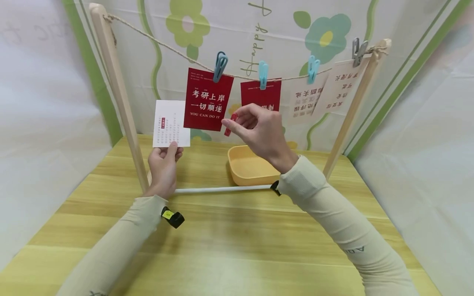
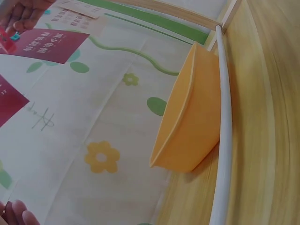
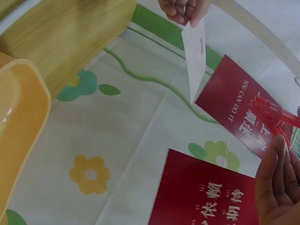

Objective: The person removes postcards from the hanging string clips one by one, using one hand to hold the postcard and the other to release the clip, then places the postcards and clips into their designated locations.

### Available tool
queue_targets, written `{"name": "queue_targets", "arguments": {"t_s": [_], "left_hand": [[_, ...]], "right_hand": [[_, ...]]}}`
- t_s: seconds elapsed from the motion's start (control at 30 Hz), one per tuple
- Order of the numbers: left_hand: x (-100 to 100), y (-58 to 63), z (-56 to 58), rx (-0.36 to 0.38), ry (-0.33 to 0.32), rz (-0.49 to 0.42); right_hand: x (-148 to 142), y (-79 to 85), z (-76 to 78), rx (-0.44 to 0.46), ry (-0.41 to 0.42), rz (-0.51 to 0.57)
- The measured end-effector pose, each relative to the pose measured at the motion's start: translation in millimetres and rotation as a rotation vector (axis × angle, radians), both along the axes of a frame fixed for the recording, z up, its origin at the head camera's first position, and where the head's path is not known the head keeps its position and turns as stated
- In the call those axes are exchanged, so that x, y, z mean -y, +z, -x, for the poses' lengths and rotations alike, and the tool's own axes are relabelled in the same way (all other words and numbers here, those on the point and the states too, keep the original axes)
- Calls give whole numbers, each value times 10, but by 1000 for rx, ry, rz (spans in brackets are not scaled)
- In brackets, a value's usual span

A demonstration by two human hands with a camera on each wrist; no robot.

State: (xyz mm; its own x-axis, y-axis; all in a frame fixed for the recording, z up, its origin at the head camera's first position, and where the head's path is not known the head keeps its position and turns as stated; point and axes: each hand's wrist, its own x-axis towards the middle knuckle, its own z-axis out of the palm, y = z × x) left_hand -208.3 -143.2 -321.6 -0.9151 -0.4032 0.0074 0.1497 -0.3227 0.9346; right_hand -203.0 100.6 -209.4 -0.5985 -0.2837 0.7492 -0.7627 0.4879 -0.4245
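My left hand (image 1: 163,168) pinches a white card (image 1: 171,123) by its lower edge, thumb in front, just inside the left post. A red clothespin (image 1: 230,124) is held between thumb and fingers of my right hand (image 1: 261,129); the right wrist view shows the clothespin (image 3: 274,114) pointing away from the fingertips. Right beside it hangs a red card (image 1: 208,100), clipped to the twine (image 1: 163,43) by a dark teal clothespin (image 1: 220,66). Behind my right hand, a second red card (image 1: 259,92) hangs from a light blue clothespin (image 1: 263,75), partly hidden.
Farther right hang two pale cards, one under a light blue clothespin (image 1: 313,69), one under a grey clothespin (image 1: 358,52). Wooden posts (image 1: 118,90) carry the twine, with a white rod (image 1: 222,189) low between them. A yellow bin (image 1: 244,164) stands behind the rod on the wooden table (image 1: 222,246).
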Motion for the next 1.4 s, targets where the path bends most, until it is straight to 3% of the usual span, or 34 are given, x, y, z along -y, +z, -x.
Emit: {"name": "queue_targets", "arguments": {"t_s": [0.77,1.03,1.4], "left_hand": [[42,-246,-26,128,-31,110],[59,-367,15,156,-21,121],[71,-535,93,226,-67,166]], "right_hand": [[-208,-576,27,66,-10,-105],[-255,-724,55,69,6,-106],[-318,-884,123,75,-11,-131]]}}
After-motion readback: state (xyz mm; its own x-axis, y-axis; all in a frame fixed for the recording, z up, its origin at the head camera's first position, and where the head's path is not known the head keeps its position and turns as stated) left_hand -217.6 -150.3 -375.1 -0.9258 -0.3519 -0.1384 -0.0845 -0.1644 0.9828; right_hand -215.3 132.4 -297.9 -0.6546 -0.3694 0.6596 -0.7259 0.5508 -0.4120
